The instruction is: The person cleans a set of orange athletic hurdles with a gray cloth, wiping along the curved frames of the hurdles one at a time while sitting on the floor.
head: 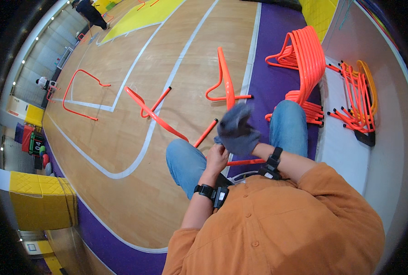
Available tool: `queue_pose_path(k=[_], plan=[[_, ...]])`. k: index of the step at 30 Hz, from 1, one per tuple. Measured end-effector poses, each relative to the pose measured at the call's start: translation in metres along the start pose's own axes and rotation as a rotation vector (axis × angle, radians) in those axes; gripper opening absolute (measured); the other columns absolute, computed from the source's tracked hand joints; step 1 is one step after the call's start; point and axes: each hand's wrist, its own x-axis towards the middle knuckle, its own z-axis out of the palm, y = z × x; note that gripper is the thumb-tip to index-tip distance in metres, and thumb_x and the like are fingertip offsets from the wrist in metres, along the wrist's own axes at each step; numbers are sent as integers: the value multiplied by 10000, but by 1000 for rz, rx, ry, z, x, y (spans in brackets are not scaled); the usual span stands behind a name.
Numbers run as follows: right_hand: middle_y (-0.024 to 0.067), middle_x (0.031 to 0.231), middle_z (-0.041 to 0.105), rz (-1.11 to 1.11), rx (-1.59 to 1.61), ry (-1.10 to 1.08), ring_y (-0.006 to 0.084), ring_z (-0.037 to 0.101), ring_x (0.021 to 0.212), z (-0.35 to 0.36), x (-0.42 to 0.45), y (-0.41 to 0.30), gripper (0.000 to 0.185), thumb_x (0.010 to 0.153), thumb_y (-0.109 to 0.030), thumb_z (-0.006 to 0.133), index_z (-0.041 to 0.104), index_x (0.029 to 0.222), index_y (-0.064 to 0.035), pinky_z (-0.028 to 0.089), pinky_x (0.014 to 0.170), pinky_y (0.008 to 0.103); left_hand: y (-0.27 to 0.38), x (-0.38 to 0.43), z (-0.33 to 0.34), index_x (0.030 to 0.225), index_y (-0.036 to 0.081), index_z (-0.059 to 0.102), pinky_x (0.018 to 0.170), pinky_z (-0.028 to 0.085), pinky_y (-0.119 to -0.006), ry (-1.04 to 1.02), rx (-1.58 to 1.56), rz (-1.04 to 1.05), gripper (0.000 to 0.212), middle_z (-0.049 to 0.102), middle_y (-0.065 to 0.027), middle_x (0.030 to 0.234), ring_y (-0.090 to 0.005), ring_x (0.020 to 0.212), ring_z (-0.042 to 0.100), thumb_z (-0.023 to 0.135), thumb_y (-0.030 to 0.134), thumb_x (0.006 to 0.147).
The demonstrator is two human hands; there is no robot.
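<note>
A grey-blue cloth point(240, 129), slightly blurred, covers most of my right hand point(250, 146), and its fingers are hidden in the folds. My left hand point(218, 158) is closed just below, pinching a corner of the same cloth. Between and beyond my knees are parts of an orange training hurdle, with a black-tipped foot point(205, 133) and another orange tube point(247, 162) near my lap. Directly behind the cloth rises a further orange hurdle point(224, 75). Whether either hand touches a hurdle cannot be made out.
Orange hurdles stand on the wooden court floor to the left point(156, 118), point(80, 92). At the right is a nested hurdle stack point(307, 62) on purple flooring. More hurdles point(357, 96) lie on a white ledge point(345, 165). Two people point(90, 13), point(44, 82) are far off.
</note>
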Motion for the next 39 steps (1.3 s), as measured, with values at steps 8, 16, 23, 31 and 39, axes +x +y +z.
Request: queue_pose_path(k=[8, 16, 23, 31, 39], plan=[[130, 720, 623, -50, 129, -122, 301, 614, 687, 10, 13, 13, 240, 764, -334, 621, 658, 724, -100, 447, 597, 420, 4, 4, -4, 1095, -26, 546, 772, 514, -342, 245, -357, 10, 285, 674, -153, 991, -213, 888, 662, 607, 46, 827], [137, 647, 578, -209, 26, 98, 322, 580, 620, 4, 62, 35, 307, 671, -376, 682, 638, 673, -72, 447, 573, 421, 20, 3, -46, 1398, 66, 363, 860, 486, -298, 425, -720, -113, 470, 518, -99, 1287, -206, 1179, 514, 497, 271, 996], [125, 695, 589, -258, 267, -166, 312, 587, 656, 20, 68, 21, 271, 695, -350, 667, 643, 715, -80, 453, 593, 413, 30, 9, -58, 1409, 92, 385, 893, 475, -335, 350, -802, -63, 528, 491, -44, 1376, -191, 1262, 469, 372, 443, 1015], [112, 750, 601, -208, 317, -205, 300, 595, 696, 44, 27, 23, 234, 724, -320, 650, 650, 762, -89, 459, 615, 404, 7, 15, -54, 1293, 27, 483, 1000, 423, -400, 325, -1008, -84, 583, 548, -103, 1287, -223, 1178, 543, 349, 511, 997], [99, 805, 614, -36, 346, -240, 288, 603, 737, 82, -26, 36, 201, 752, -290, 634, 657, 809, -99, 465, 638, 395, 28, 14, -51, 1406, -24, 363, 1013, 407, -382, 253, -951, 2, 714, 514, -149, 1326, -236, 1212, 508, 333, 551, 984]])
